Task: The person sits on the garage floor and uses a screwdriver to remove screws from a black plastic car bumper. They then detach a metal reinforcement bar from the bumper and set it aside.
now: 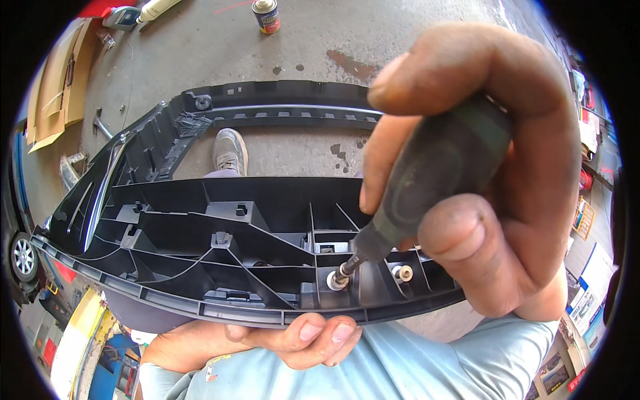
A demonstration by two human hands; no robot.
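A large black plastic car trim frame [180, 233] with ribs and pockets lies across my lap, its inner side up. My left hand [313, 341] grips its near edge from below, fingertips curled against the rim. In my right hand [533, 153] is a screwdriver [427, 177] with a thick dark handle, held by the thumb and curled fingers. It slants down to the left, and its tip meets a screw [338, 281] with a pale washer in one pocket. Just right of that sits a second, brass-coloured screw [403, 273]. The handle hides part of the frame's right side.
On the concrete floor [300, 60] stand a spray can [267, 17] and a bottle [121, 18]. A hammer [101, 125] lies at the left by an open cardboard box [63, 87]. My shoe [230, 152] shows through the frame's opening. A car wheel [24, 257] is at far left.
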